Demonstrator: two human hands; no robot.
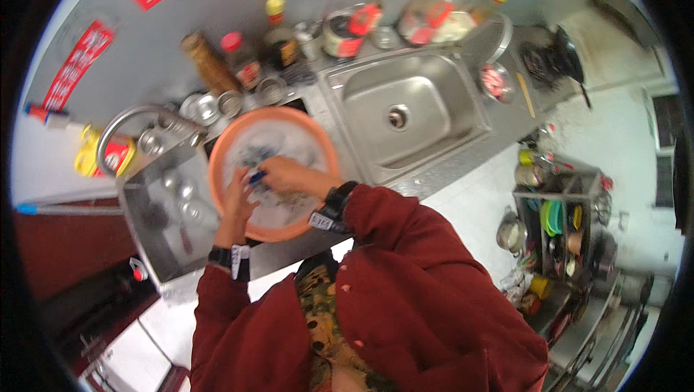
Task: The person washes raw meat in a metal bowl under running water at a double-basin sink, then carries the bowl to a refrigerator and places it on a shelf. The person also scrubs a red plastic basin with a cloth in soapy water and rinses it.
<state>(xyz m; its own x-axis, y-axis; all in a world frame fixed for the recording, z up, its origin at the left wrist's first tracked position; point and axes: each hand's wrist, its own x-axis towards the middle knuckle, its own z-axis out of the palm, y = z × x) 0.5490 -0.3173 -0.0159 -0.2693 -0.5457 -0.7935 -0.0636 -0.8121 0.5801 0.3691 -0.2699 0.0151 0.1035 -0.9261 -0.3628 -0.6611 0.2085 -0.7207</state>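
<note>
An orange plastic basin (pixel 219 160) of cloudy, sudsy water rests on the metal counter before me. Over the water my right hand (pixel 287 176) is closed around a small dark blue object (pixel 257 177), too blurred to name. My left hand (pixel 236 196) is at the basin's left side, close to the blue object, with its fingers curved and spread; whether something clear lies within it is not visible. Dark bits (pixel 257 153) show in the suds just beyond my hands.
Left of the basin, a steel sink (pixel 162 256) holds several clear glasses (pixel 187 190) under a curved faucet (pixel 127 112). To the right is another steel sink (pixel 379 137). Bottles and jars (pixel 347 28) line the wall. A metal bowl (pixel 496 83) of pink pieces stands farther right.
</note>
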